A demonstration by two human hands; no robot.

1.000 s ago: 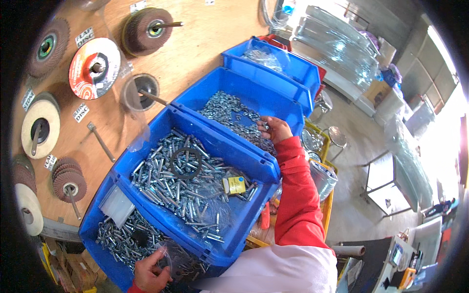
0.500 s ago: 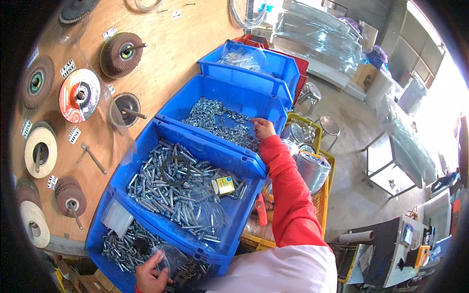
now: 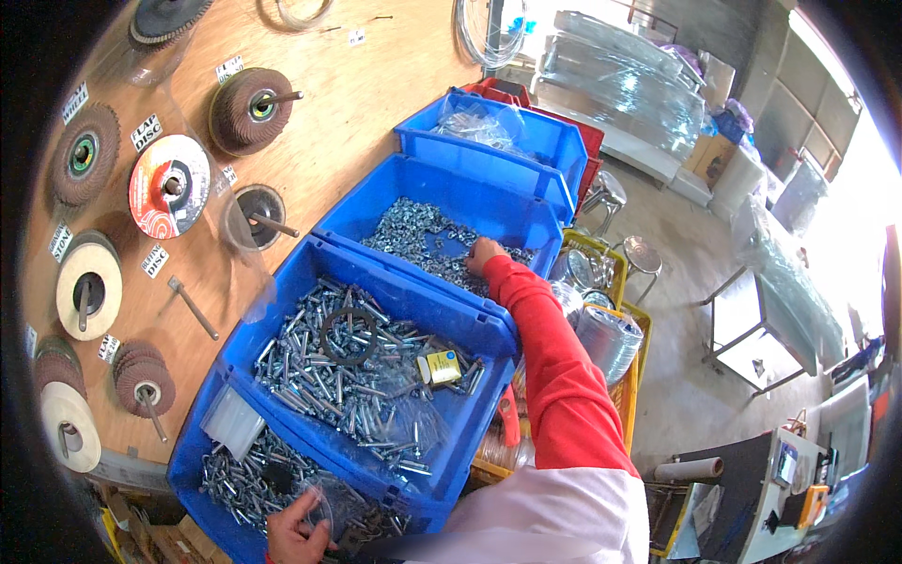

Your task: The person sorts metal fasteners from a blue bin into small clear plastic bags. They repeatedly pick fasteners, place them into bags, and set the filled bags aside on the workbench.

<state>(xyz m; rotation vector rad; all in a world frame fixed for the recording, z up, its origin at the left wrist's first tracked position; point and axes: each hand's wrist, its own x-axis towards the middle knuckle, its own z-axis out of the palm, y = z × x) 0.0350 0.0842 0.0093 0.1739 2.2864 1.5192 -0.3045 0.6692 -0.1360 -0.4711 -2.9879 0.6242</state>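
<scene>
My right hand (image 3: 483,256) reaches into a blue bin (image 3: 512,211) and touches a spread of small metal nuts (image 3: 413,226). Its fingers are curled down among them; whatever they grip is hidden. At the lower edge, my left hand (image 3: 297,532) closes on a clear plastic bag (image 3: 331,508) above the nearest blue bin (image 3: 199,512), which holds loose bolts (image 3: 230,484). Between the hands, another blue bin (image 3: 268,352) contains many bolts (image 3: 324,385), a dark ring (image 3: 349,336) and a small yellow-and-white box (image 3: 439,368).
A wooden panel (image 3: 362,103) with pegged grinding discs (image 3: 169,188) rises on the left. Beyond the nuts is a blue bin (image 3: 554,141) with plastic bags. Yellow crates (image 3: 631,376) holding wire coils (image 3: 609,331) stand beside my right arm. Metal stools (image 3: 642,254) stand on the floor.
My right hand has moved left and lowered into the nuts, its fingers now tucked down. My left hand stays on the plastic bag. The whole view has shifted slightly.
</scene>
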